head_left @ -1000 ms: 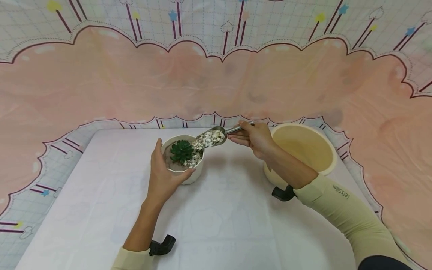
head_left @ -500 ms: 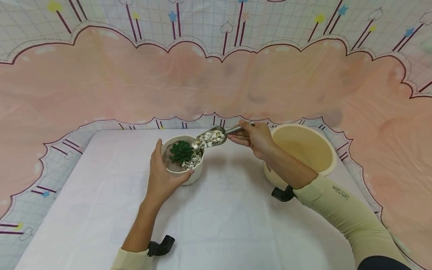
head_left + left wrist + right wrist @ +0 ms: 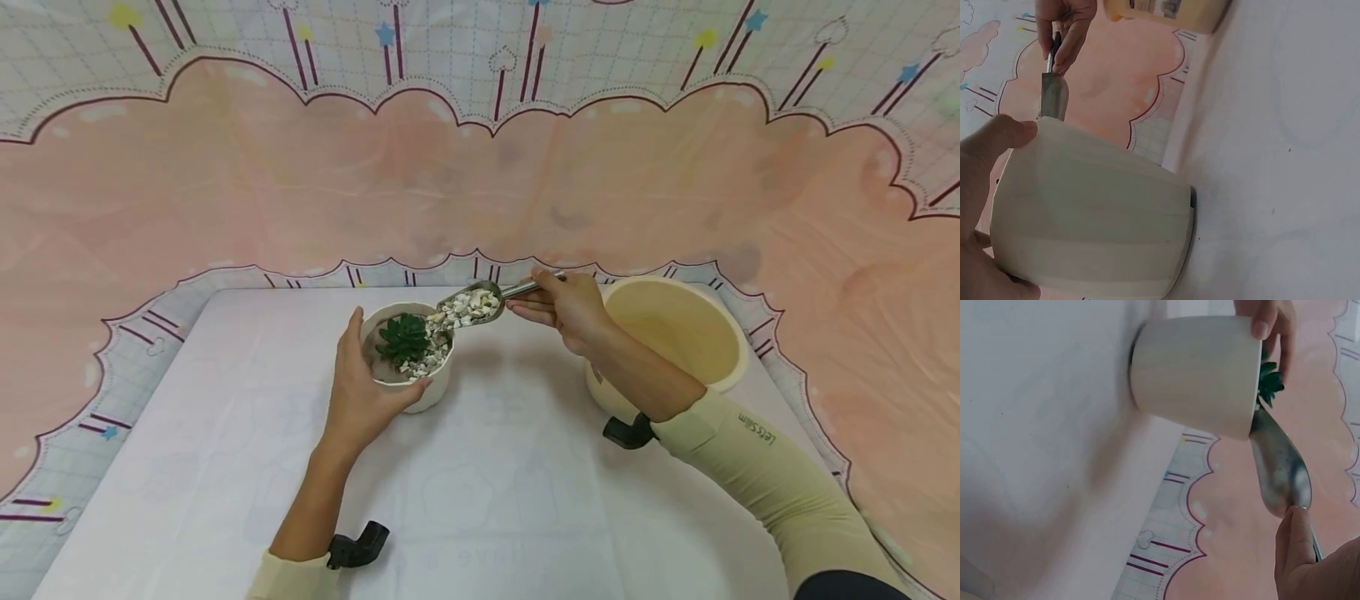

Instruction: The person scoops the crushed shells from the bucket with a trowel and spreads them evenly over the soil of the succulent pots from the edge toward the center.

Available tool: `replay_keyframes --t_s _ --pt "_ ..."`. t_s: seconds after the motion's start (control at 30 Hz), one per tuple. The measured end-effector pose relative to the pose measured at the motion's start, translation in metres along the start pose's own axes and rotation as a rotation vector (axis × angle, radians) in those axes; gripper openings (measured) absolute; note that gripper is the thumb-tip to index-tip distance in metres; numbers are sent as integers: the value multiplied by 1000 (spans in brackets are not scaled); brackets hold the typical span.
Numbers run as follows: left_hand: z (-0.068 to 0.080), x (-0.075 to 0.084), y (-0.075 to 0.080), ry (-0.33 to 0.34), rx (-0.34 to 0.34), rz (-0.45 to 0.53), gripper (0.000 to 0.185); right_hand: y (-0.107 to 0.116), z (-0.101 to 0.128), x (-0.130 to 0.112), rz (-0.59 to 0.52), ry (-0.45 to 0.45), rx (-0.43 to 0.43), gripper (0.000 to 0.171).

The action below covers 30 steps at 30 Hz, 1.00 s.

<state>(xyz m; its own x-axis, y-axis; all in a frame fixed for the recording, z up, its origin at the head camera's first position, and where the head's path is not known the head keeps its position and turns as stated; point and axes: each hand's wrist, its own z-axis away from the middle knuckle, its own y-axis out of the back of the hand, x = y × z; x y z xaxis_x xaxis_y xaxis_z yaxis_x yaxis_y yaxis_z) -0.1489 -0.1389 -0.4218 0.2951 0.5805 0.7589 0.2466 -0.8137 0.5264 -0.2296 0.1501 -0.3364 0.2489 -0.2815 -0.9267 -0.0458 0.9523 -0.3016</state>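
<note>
My left hand [image 3: 365, 396] grips a white flower pot [image 3: 426, 398] with the thumb on the near rim and fingers round the left side. In it, a green succulent [image 3: 403, 337] stands in grey-brown soil, and white pebbles [image 3: 427, 358] cover the right part of the surface. My right hand [image 3: 566, 308] pinches the handle of a metal scoop [image 3: 491, 289], which is heaped with more white pebbles. The scoop's tip reaches over the pot's right rim, tilted down toward the plant. The right wrist view shows the scoop's underside [image 3: 1282, 465] right at the rim.
A large cream tub [image 3: 675, 333] stands at the right, partly behind my right forearm. Everything rests on a white tabletop [image 3: 480, 500]. A pink, cloud-patterned cloth [image 3: 480, 183] lies beyond the table's back edge.
The pebbles in the pot reach slightly further toward its front, below the succulent. Both hands, the scoop and the pot have stayed almost still.
</note>
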Motion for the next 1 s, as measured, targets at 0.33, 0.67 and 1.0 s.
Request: replay_keyframes --t_s 0.33,0.67,1.0 --pt "3 6 -3 69 29 -72 133 -1 1 -1 10 14 -3 44" --pt "0 1 4 17 -78 25 130 -1 1 -1 6 8 12 33" --pt "4 6 -2 55 -18 -39 127 0 1 1 3 11 14 31"
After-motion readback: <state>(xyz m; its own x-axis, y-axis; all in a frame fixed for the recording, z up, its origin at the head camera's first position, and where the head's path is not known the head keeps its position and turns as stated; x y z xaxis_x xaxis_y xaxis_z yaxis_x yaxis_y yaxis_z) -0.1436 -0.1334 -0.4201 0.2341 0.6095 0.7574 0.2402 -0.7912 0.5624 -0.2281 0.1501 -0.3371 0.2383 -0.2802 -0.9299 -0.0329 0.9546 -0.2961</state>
